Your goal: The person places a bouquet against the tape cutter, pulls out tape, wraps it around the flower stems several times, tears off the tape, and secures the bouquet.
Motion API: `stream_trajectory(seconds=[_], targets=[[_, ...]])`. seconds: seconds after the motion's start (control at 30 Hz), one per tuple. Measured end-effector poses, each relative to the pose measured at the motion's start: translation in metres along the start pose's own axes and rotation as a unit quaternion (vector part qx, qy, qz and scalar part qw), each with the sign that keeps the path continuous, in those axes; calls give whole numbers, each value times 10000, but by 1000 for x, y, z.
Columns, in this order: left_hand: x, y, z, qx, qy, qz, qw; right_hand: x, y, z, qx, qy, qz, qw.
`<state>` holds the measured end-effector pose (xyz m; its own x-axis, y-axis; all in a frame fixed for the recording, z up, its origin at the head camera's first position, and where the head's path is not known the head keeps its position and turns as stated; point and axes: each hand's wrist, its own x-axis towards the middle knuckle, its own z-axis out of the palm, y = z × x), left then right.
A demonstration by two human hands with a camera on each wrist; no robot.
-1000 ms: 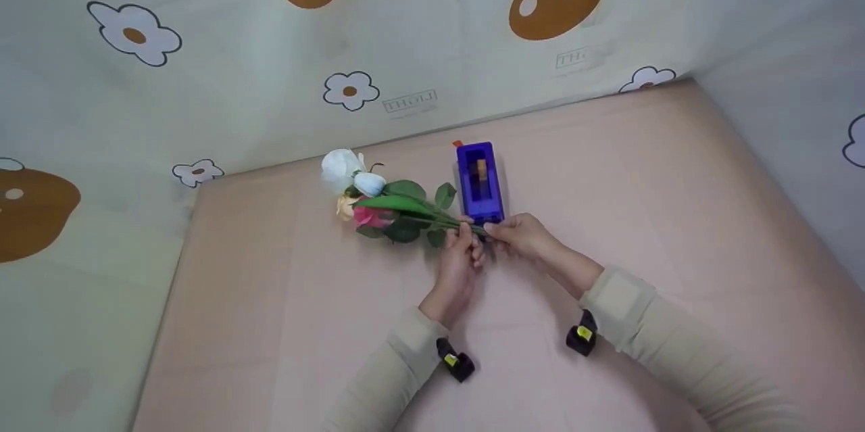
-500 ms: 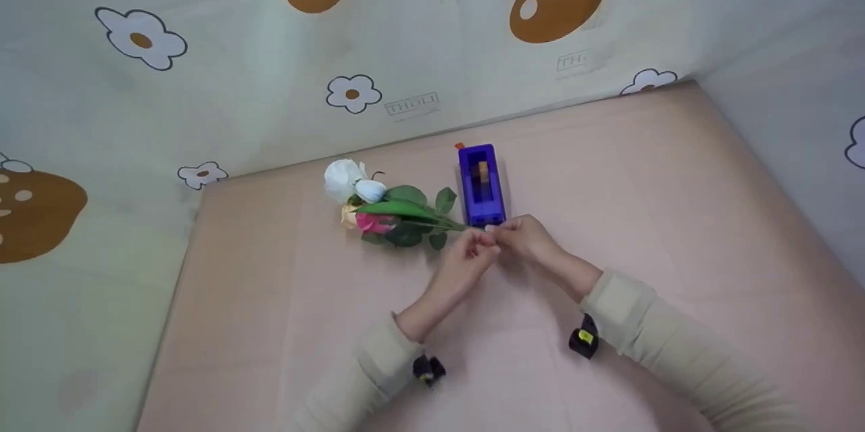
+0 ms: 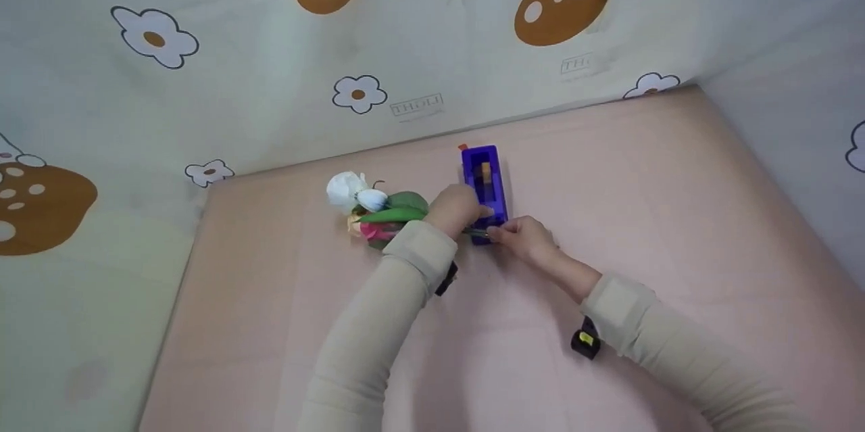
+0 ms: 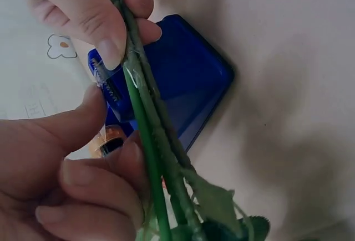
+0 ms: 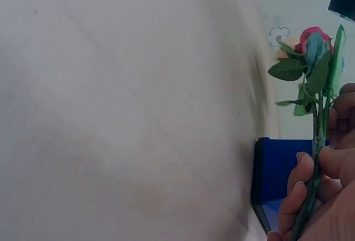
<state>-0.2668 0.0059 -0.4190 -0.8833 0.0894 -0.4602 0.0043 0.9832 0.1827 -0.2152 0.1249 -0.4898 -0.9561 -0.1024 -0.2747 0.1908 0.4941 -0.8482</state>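
My right hand pinches the tied stems of a bouquet with white, cream and pink blooms, which point left. Behind the stems lies a blue-purple tape dispenser holding an orange-cored tape roll. A strip of clear tape runs from its toothed edge to the stems, under the right thumb. My left hand reaches over the leaves and grips the dispenser's near end, its thumb by the toothed edge and its other fingers curled below. In the head view the left hand and sleeve hide part of the bouquet.
The pale pink table meets a patterned cloth wall behind the dispenser and another on the right. Black wrist cameras sit under both cuffs, the right one with a yellow mark.
My left hand let go of the stems, drew back slightly, then swung up over the bouquet to the dispenser. The right hand keeps its pinch on the stems in nearly the same spot.
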Motion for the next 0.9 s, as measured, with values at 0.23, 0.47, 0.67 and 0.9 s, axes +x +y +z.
stream_trajectory(seconds=[0.23,0.47,0.67,0.9], targets=[[1,5,-1,161,1,52,9999,0,-1,2,-104,102,22,9999],[15,10,5,940,70,253,9952,-2,-3,1,-411,313,248,9984],[-2,15,-2,1343,-39,420,9900,2,-1,3,-273,447,338,9981],[-6,13,-1,1476,-152,584,9872,2,0,4,-308,506,140,9981]])
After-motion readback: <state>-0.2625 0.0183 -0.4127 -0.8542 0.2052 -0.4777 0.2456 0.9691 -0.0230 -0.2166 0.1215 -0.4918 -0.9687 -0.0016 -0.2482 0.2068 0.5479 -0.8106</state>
